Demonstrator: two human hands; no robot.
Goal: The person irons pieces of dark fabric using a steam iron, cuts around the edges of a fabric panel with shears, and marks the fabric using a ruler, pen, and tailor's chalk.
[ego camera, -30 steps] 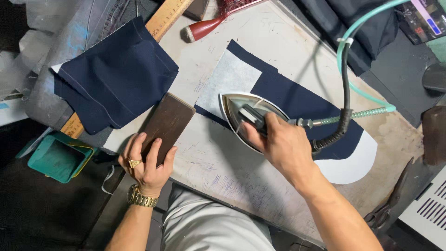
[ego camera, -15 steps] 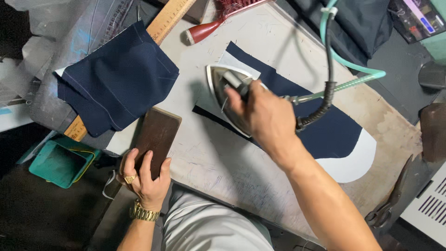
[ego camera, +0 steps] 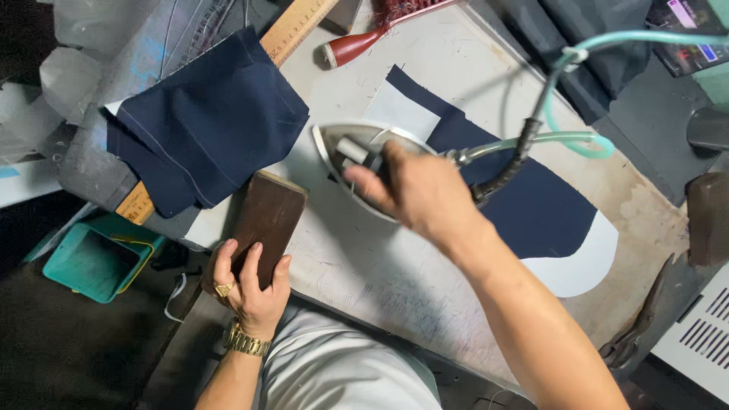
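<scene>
**Iron in the right hand, wooden block under the left**

Fingers (ego camera: 364, 182) of the right hand (ego camera: 421, 193) are wrapped shut around the dark handle of the steam iron (ego camera: 364, 163), which sits at the middle of the desk (ego camera: 380, 281), its pointed metal body over the edge of the navy fabric piece (ego camera: 531, 205). The iron looks heavy and rigid, with a smooth sole that would glide readily over cloth; judging by its build, the handle on top is the only safe place to grip, since the metal shell is likely hot. A black cord and a pale green hose (ego camera: 577, 140) trail from its rear and would tug on any wide swing.

Fingers (ego camera: 239, 266) of the left hand (ego camera: 250, 292) are curled over the near end of the dark wooden block (ego camera: 266, 220), pressing down on it at the desk's front edge. The block looks solid, stiff and fairly weighty, easy to hold by its narrow end.

The navy piece lies flat with white lining (ego camera: 577, 266) showing beyond it; it seems thin, soft and light, apt to shift or crease if dragged. Further out, a folded navy bundle (ego camera: 205, 121) lies over a wooden ruler (ego camera: 292, 30), a brush with a red handle (ego camera: 357, 45) rests at the far edge, and a teal box (ego camera: 91, 262) sits below the desk.
</scene>
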